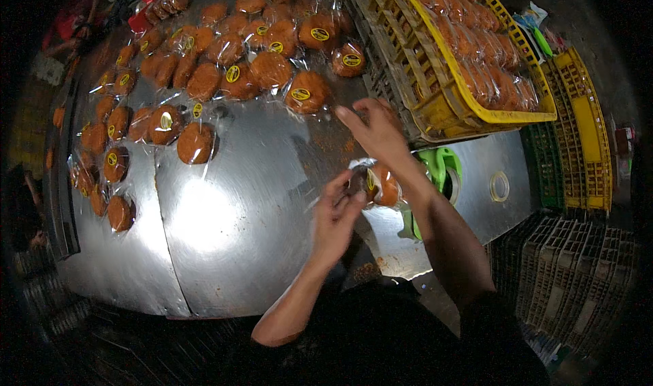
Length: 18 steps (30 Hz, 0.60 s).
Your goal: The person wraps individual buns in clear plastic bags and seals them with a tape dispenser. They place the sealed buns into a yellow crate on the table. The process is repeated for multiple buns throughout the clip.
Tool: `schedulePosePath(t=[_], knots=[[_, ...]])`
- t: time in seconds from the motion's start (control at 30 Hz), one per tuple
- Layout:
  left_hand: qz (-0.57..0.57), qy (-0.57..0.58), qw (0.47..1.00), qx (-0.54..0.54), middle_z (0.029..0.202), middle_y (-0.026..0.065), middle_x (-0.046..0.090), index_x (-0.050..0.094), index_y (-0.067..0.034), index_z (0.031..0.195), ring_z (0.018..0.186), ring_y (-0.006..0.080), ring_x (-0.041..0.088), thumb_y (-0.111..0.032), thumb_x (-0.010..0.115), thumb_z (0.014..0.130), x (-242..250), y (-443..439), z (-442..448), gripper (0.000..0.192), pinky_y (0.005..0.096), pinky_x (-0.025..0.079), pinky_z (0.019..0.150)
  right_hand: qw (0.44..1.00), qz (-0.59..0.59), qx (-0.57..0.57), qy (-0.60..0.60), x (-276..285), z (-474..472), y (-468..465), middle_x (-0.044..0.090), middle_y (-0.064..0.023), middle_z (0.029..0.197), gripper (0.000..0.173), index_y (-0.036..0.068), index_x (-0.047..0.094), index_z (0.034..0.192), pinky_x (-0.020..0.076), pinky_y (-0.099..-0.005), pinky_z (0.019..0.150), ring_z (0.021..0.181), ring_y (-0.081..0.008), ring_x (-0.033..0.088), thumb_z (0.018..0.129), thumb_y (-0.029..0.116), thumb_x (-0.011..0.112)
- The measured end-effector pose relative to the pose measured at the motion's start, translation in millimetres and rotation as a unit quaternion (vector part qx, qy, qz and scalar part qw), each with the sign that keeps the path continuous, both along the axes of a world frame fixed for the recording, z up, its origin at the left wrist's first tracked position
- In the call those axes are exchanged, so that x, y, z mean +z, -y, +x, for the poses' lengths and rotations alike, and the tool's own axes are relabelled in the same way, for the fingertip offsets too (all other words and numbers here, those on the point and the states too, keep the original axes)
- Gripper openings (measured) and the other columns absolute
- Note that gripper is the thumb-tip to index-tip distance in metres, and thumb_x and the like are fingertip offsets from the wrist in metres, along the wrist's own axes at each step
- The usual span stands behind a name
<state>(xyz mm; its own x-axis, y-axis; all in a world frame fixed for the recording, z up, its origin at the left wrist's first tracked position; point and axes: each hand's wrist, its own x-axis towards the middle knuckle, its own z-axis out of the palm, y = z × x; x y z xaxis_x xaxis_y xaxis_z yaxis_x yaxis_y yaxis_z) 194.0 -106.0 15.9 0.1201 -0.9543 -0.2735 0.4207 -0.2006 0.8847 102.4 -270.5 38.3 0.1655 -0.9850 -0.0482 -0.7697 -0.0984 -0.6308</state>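
My left hand [334,215], somewhat blurred, grips the near edge of a clear-wrapped round bun [368,181] with a yellow label. Right against that one is another wrapped brown bun [387,188], partly hidden by my right forearm. My right hand [377,126] is raised above the table beside the yellow crate, its thumb and fingers spread, with nothing plainly in them. The nearest labelled bun [307,92] lies in its clear bag just left of my right fingertips.
Many wrapped buns [204,82] cover the far and left parts of the metal table [245,263]. The yellow plastic crate [490,115] at right holds rows of wrapped buns. A green tape dispenser [433,164] and a tape roll [499,186] sit below it. Stacked crates [566,279] stand right.
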Motion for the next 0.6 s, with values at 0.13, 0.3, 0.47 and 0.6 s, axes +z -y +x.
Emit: schedulePosePath(t=[0.13,0.3,0.47,0.6], knots=[[0.051,0.055,0.995,0.068,0.134,0.0157,0.053,0.051,0.002,0.134,0.117,0.0242,0.055,-0.024,0.061,0.096,5.4,-5.4,67.6,0.047,0.0364,0.044,0.1,0.989,0.108,-0.078,0.062,-55.8,74.8,61.4,0.062,-0.0249,0.116,0.06,-0.004,0.054,0.123,0.0482,-0.041,0.094,0.11,-0.0356,0.061,0.083,0.035,0.076],[0.071,0.063,0.964,0.246,0.124,0.012,0.057,0.049,-0.002,0.134,0.119,0.0217,0.051,-0.021,0.065,0.096,0.1,-10.1,108.0,0.046,0.0363,0.039,0.106,0.965,-0.01,-0.066,0.255,-72.5,97.6,17.1,0.059,-0.021,0.113,0.074,-0.004,0.029,0.135,0.0462,-0.0433,0.098,0.114,-0.0344,0.059,0.081,0.015,0.076],[0.107,0.034,0.982,0.154,0.117,0.0125,0.06,0.053,-0.002,0.129,0.104,0.0197,0.056,-0.046,0.046,0.103,-5.1,-6.9,96.0,0.052,0.0364,0.046,0.09,0.957,0.015,0.058,0.282,-16.9,26.6,-131.2,0.057,-0.0142,0.117,0.054,0.003,0.037,0.13,0.0455,-0.0364,0.096,0.108,-0.0215,0.057,0.089,0.011,0.07],[-0.051,0.075,0.982,0.168,0.099,0.0089,0.061,0.059,-0.001,0.111,0.093,0.0175,0.058,-0.046,0.04,0.105,12.8,-25.3,29.0,0.05,0.034,0.047,0.085,0.947,0.076,0.035,0.31,25.0,-38.0,-173.3,0.063,-0.0157,0.108,0.035,0.002,0.053,0.119,0.0507,-0.0375,0.086,0.1,-0.0251,0.063,0.089,0.012,0.069]])
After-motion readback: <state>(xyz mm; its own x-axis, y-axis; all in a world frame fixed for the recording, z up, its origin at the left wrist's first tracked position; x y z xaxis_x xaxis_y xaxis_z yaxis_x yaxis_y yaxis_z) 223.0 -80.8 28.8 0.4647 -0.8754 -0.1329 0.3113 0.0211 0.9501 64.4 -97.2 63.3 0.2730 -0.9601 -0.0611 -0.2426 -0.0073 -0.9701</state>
